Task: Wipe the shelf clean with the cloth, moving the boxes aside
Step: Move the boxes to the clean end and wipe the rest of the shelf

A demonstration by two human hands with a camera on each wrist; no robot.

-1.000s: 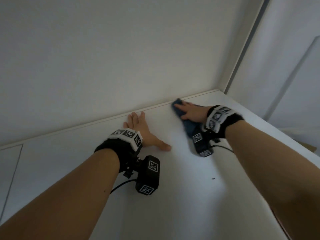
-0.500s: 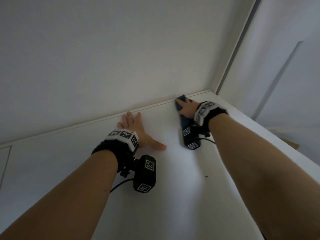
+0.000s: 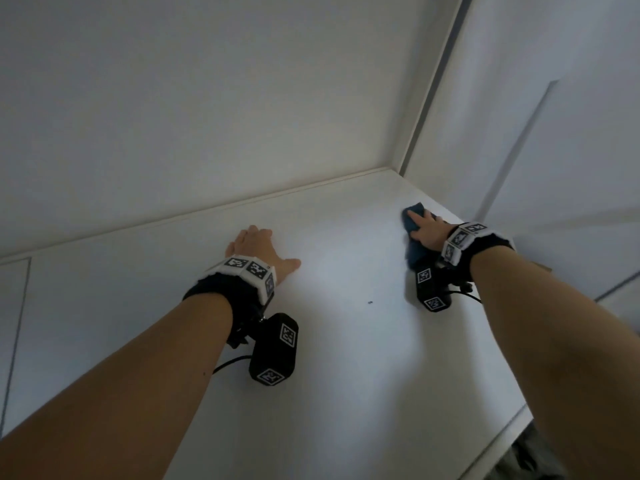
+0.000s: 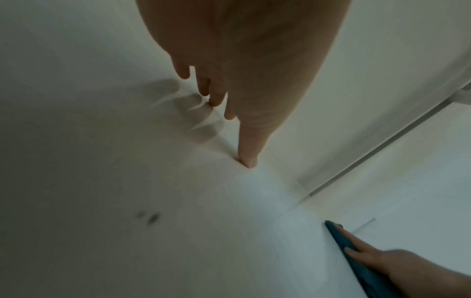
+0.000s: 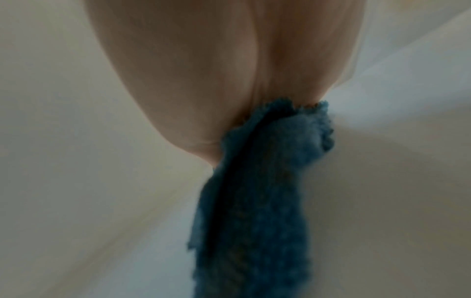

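Blue cloth [image 3: 412, 237] lies flat on the white shelf [image 3: 346, 341], near its back right corner and close to the right edge. Right hand [image 3: 427, 230] rests on top of it, fingers straight and pressing it down; cloth extends beneath the palm toward the wrist. Left hand [image 3: 258, 249] lies flat on the shelf near the back edge, fingers extended, thumb splayed rightward, well apart from the cloth. One small dark speck [image 3: 370, 302] sits between the two wrists.

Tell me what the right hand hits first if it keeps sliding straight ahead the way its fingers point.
Probably the back wall. The right hand lies flat on the blue cloth, fingers pointing up the shelf toward the far corner. Nothing stands between; depth is hard to judge.
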